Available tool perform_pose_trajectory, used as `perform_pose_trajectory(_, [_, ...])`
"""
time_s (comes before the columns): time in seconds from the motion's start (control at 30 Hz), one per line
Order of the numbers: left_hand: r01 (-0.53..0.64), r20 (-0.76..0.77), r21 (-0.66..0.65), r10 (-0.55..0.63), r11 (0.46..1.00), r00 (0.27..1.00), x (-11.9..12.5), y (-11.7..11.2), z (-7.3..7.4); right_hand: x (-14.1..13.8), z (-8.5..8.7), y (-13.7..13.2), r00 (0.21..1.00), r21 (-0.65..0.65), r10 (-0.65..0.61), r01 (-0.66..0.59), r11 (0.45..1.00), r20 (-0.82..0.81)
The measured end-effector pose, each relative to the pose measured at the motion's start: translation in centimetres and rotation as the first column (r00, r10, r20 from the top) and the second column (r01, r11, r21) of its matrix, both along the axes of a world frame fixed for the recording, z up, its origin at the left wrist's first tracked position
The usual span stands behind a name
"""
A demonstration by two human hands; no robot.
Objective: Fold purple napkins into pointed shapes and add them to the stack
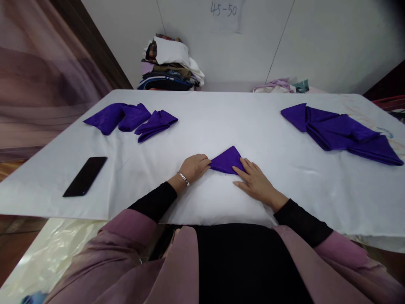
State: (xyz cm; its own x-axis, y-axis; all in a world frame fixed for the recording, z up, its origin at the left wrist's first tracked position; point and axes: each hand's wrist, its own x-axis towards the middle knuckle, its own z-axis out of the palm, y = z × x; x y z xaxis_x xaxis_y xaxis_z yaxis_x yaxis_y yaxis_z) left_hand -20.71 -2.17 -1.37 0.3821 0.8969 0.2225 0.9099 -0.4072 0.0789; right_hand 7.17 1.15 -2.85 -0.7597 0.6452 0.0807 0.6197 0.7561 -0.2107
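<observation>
A piece of purple cloth (227, 161), folded into a small triangle, lies flat on the white-covered table in front of me. My left hand (193, 167) has its fingers drawn together on the cloth's left corner, gripping it; a silver bracelet circles that wrist. At the right edge, my right hand (255, 180) rests palm down with fingers stretched and apart, the fingertips touching the fabric and the thumb off to the near side. Whether the right fingertips pinch any layer cannot be seen.
Folded purple cloths (106, 118) lie at the back left, and more purple cloths (337, 131) overlap in a row at the right. A black phone (85, 176) lies on the left of the white tabletop (202, 126). Stacked clothes (171, 67) stand beyond the far edge.
</observation>
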Motion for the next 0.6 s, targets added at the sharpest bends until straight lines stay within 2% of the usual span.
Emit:
perform_pose_trajectory(0.1, [-0.024, -0.025, 0.01, 0.025, 1.0, 0.999, 0.3, 0.0, 0.1, 0.0, -0.1, 0.0, 1.0, -0.002, 0.003, -0.003, 1.0, 0.0])
perform_pose_trajectory(0.3, [-0.006, -0.142, -0.041, 0.0, 0.999, 0.99, 0.2, 0.2, 0.5, 0.0, -0.1, 0.0, 1.0, 0.008, 0.007, -0.007, 1.0, -0.003])
perform_pose_trajectory(0.47, [-0.088, -0.252, -0.106, 0.059, 0.99, 0.966, 0.7, 0.8, 0.7, 0.0, -0.1, 0.1, 1.0, -0.003, 0.005, -0.005, 1.0, 0.001])
perform_pose_trajectory(0.6, [-0.093, -0.258, -0.149, 0.052, 0.984, 0.965, 1.1, 1.0, 0.6, 0.0, 0.0, 0.1, 1.0, -0.002, 0.006, -0.006, 1.0, 0.002])
